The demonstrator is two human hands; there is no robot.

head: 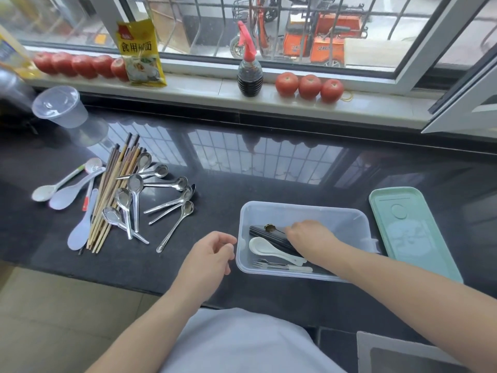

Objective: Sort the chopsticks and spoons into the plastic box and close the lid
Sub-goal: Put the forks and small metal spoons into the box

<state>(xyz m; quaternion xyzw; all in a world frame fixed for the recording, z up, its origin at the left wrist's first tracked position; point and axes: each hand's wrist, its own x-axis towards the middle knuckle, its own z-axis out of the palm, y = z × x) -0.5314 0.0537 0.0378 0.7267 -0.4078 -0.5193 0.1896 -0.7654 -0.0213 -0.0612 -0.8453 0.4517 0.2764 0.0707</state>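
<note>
A clear plastic box [322, 211] stands on the black counter right of centre. Inside lie dark chopsticks [266, 232], a white ceramic spoon [271, 250] and a fork [279, 265]. My right hand [309, 235] reaches into the box, its curled fingers on the dark chopsticks. My left hand [209, 257] hovers just left of the box with loosely curled fingers, holding nothing. On the left lies a bundle of wooden chopsticks [113, 195] among several metal spoons [150, 195] and white plastic spoons [67, 189]. The mint-green lid [414, 232] lies flat to the box's right.
A clear lidded tub [59, 106] stands at the back left. On the windowsill are tomatoes [309, 86], a dark sauce bottle [249, 74] and a yellow packet [139, 52]. A sink corner [403, 354] shows at the bottom right.
</note>
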